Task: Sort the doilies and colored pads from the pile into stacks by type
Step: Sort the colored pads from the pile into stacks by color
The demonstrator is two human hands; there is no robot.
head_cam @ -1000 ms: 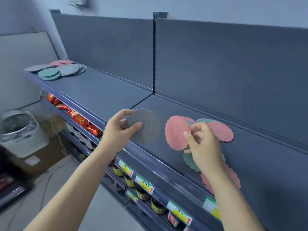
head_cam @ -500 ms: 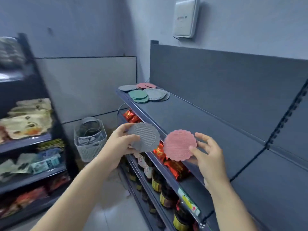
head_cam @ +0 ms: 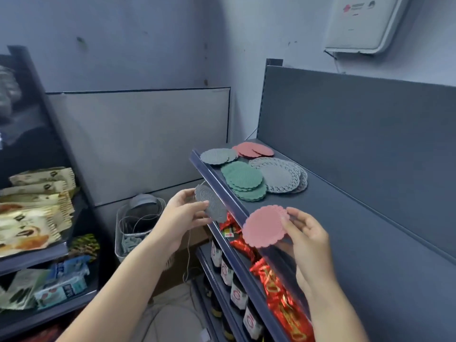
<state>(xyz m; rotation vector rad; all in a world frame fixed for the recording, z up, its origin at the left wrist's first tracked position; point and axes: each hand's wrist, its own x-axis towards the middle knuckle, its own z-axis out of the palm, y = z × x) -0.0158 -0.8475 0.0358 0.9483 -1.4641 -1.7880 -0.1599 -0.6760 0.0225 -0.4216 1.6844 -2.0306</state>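
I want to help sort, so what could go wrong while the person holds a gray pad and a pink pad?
The gray pad in the left hand hangs past the shelf edge; a slip might drop it toward the basket below. The right hand pinches the pink pad only at its rim, so it could slide out. The green stack sits fanned out and might spill.

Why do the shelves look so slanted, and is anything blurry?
Head view: wide lens skews the shelf rail; snack packets at the left edge are smeared; pink pad in the right hand and grey pad in the left hand look sharp; soft bluish light.
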